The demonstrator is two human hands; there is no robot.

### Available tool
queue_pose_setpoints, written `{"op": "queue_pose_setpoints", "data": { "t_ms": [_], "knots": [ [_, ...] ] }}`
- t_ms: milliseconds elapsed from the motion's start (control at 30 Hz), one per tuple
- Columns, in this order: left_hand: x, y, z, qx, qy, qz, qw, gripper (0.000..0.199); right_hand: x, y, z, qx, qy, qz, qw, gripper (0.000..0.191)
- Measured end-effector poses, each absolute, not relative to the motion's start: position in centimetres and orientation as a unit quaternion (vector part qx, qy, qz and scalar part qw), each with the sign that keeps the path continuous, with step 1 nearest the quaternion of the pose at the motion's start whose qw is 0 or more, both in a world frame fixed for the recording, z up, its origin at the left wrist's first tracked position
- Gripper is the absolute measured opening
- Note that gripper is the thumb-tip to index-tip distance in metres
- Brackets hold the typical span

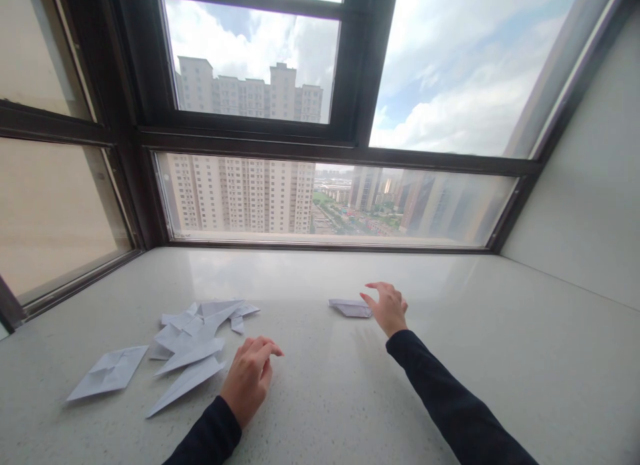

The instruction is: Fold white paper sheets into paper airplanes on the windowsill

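Observation:
A small folded white paper piece (351,309), long and boat-like in outline, lies on the pale speckled sill. My right hand (389,307) is at its right end, thumb and index finger parted and partly in front of it; I cannot tell if they touch. Nothing shows between those fingers. Lower and to the left, my left hand (253,375) hovers over or rests on the sill with its fingers loosely bent, a gap between index finger and thumb, holding nothing. Just left of it is a loose pile of folded white paper pieces (193,338), several overlapping.
A flat diamond-shaped folded paper (107,373) lies apart at the far left. The sill (320,411) runs back to a dark window frame (330,247). A white wall (585,185) bounds the right side; glass panes (55,205) bound the left.

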State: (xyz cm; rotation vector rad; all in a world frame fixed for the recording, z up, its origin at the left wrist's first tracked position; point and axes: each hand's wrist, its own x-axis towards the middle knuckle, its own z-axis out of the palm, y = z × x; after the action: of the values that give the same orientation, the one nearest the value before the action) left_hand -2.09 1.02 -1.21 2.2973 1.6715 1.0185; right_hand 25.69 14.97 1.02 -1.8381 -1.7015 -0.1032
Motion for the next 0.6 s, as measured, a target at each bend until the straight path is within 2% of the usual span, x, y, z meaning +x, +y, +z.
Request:
{"op": "queue_pose_setpoints", "data": {
  "t_ms": [100,267,433,600],
  "knots": [
    [-2.0,1.0,-1.2,0.764,0.547,0.336,0.068,0.031,22.7,12.3,1.3,-0.63,-0.694,0.019,0.348,0.022],
    [-2.0,0.9,-0.8,0.765,0.561,0.316,0.027,0.034,18.2,7.5,1.5,-0.423,-0.789,0.317,0.314,0.02],
    [-3.6,1.2,0.5,0.73,0.614,0.298,-0.045,0.033,16.1,4.8,1.1,-0.407,-0.746,0.447,0.28,0.02],
    [-6.7,1.7,1.9,0.664,0.706,0.245,-0.033,0.038,15.8,4.1,-0.3,-0.431,-0.691,0.506,0.284,0.017]
  ]
}}
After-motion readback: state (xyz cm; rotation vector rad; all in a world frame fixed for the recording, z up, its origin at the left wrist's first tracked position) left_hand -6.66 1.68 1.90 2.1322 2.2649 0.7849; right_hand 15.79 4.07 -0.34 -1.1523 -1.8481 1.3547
